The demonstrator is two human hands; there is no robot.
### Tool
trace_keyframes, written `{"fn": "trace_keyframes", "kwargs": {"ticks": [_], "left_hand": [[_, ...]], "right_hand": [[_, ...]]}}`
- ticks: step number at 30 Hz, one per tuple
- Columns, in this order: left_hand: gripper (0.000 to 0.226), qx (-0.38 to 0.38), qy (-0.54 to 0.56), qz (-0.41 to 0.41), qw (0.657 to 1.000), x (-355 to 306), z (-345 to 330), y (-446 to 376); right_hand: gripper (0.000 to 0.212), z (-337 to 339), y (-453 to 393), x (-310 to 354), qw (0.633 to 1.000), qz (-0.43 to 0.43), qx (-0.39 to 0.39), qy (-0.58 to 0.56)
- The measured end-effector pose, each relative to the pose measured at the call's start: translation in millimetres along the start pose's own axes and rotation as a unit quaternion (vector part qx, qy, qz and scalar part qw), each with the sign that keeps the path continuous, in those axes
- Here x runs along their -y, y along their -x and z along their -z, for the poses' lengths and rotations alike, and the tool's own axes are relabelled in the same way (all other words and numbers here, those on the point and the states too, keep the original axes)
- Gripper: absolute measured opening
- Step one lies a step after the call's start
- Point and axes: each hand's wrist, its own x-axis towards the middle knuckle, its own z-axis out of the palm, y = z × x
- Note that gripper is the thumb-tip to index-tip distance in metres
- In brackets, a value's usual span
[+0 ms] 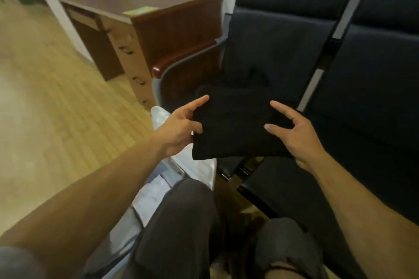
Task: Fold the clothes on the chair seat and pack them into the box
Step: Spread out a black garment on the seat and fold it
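Observation:
A black folded garment [235, 124] is held in the air in front of the dark chair seat [353, 133]. My left hand [181, 127] grips its left edge, thumb on top, index finger stretched along the cloth. My right hand [294, 131] holds the right edge, thumb pressed on top and index finger extended; the other fingers are hidden under the fabric. Below the garment, left of my knees, lies a white, translucent box [172, 165], partly hidden by my left arm and leg.
Dark padded chairs [283, 36] stand in a row ahead, with a wooden armrest [181, 56] at the left end. A brown wooden desk [145, 29] with drawers stands behind. Wood floor [45, 97] spreads to the left. My knees [181, 222] are in the foreground.

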Motion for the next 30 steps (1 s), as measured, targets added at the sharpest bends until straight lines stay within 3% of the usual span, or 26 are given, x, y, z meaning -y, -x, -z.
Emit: {"fn": "trace_keyframes", "kwargs": {"ticks": [5, 10, 16, 18, 20, 25, 28, 30], "left_hand": [[0.087, -0.081, 0.007, -0.018, 0.997, 0.0, 66.5, 37.5], [0.091, -0.168, -0.015, 0.006, 0.986, 32.6, 128.3, 62.7], [0.095, -0.259, -0.031, 0.076, 0.962, 117.5, 217.4, 72.2], [0.098, -0.284, -0.018, 0.116, 0.952, 167.5, 239.0, 72.8], [0.097, -0.325, 0.016, 0.152, 0.933, 221.6, 249.8, 69.4], [0.09, -0.451, 0.115, 0.214, 0.859, 337.2, 234.0, 25.2], [0.105, -0.411, 0.129, 0.226, 0.874, 378.5, 217.8, -8.8], [0.108, -0.382, 0.127, 0.244, 0.882, 395.9, 213.4, -26.3]], "right_hand": [[0.073, -71.1, -14.2, 9.3, 0.993, 0.053, 0.105, 0.007], [0.076, -153.0, -33.5, -3.9, 0.977, 0.058, 0.206, 0.025], [0.075, -274.7, -39.8, -72.5, 0.944, 0.032, 0.32, 0.072], [0.076, -313.5, -45.6, -102.0, 0.919, 0.043, 0.366, 0.142], [0.077, -348.7, -60.2, -126.7, 0.87, 0.094, 0.414, 0.249], [0.082, -447.2, -117.2, -174.2, 0.67, 0.189, 0.536, 0.478], [0.088, -500.2, -146.4, -211.0, 0.568, 0.246, 0.577, 0.533], [0.086, -526.9, -159.9, -239.4, 0.518, 0.262, 0.598, 0.552]]}}
